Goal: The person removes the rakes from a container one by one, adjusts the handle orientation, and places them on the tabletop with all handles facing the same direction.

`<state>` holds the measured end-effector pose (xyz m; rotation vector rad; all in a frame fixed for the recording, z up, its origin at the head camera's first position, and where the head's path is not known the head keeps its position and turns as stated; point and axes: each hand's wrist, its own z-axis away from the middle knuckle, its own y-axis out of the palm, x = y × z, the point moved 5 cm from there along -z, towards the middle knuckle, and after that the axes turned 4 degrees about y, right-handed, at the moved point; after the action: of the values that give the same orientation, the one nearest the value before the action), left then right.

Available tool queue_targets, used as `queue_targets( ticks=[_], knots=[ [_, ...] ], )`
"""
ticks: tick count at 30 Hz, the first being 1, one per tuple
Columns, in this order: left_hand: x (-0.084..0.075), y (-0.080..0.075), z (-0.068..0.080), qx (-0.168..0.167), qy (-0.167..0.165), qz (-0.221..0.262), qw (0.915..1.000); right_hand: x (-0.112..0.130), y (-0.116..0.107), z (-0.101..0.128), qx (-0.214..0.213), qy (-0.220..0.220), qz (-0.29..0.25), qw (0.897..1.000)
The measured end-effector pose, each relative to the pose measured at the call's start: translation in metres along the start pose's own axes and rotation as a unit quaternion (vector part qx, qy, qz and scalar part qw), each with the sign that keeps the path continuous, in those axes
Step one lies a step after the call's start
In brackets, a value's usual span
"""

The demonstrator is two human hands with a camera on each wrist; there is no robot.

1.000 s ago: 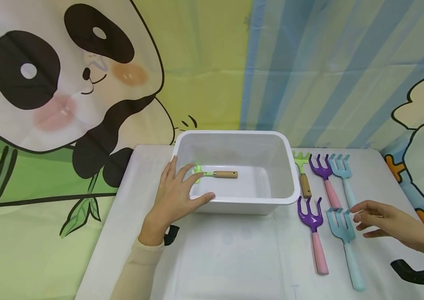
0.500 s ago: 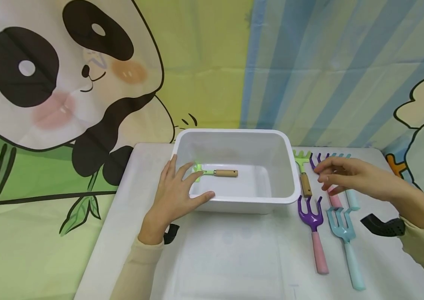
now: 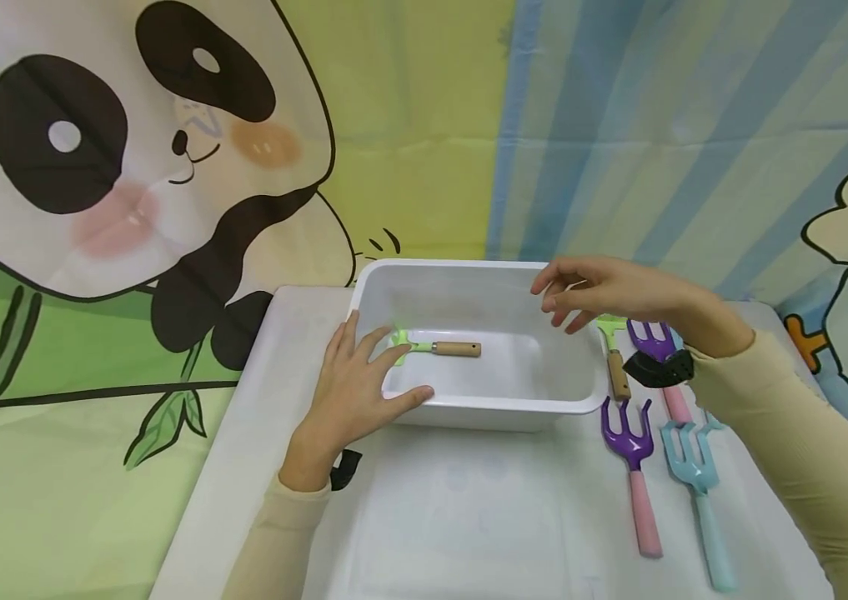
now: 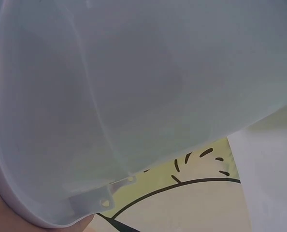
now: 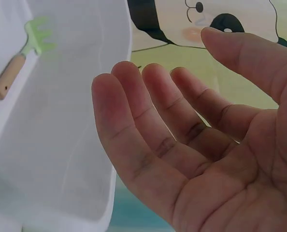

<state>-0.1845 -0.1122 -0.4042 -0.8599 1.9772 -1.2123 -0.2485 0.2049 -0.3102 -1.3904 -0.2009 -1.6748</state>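
White plastic bin (image 3: 484, 408) on the counter (image 3: 469, 517), smooth-walled with rounded corners, holding 1 green rake (image 3: 434, 345) with a wooden handle. Left hand (image 3: 352, 392), fingers relaxed, rests on the bin's left rim, apparently steadying it. Right hand (image 3: 604, 292) hovers empty and spread above the bin's right rim. Right of the bin lie another green rake (image 3: 614, 354) and purple (image 3: 632, 450) and blue forks (image 3: 697, 479).

Bin inside: white bin (image 3: 469, 412) holds one small green rake (image 3: 434, 347); bare floor beside it.
Near rim: left hand (image 3: 352, 392) rests there.
Right of bin: forks (image 3: 634, 467) crowd the table (image 3: 469, 517).
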Motion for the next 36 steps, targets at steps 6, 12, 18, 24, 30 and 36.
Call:
queue_targets(
  ticks=[6, 12, 18, 24, 30, 36],
  knots=[
    [0.001, 0.0, 0.0, -0.001, 0.0, -0.005, 1.0, 0.007, 0.005, -0.04, 0.026, 0.019, 0.002, 0.999],
    [0.002, 0.0, -0.001, 0.0, 0.0, -0.011, 0.9999, 0.01, 0.014, -0.075, 0.05, 0.027, 0.014, 0.998],
    [0.002, 0.001, -0.001, 0.001, 0.0, -0.012, 0.9999, 0.006, 0.027, -0.11, 0.059, 0.046, 0.013, 0.997],
    [0.002, 0.0, -0.001, 0.0, -0.002, -0.008, 1.0, -0.004, 0.043, -0.147, 0.072, 0.06, 0.024, 0.995],
    [0.002, 0.0, -0.001, -0.001, 0.001, -0.011, 0.9999, -0.023, 0.06, -0.175, 0.087, 0.069, 0.052, 0.992],
    [0.004, -0.001, 0.001, 0.004, 0.001, -0.018, 0.9998, -0.043, 0.072, -0.192, 0.051, 0.044, 0.036, 0.997]
  ],
)
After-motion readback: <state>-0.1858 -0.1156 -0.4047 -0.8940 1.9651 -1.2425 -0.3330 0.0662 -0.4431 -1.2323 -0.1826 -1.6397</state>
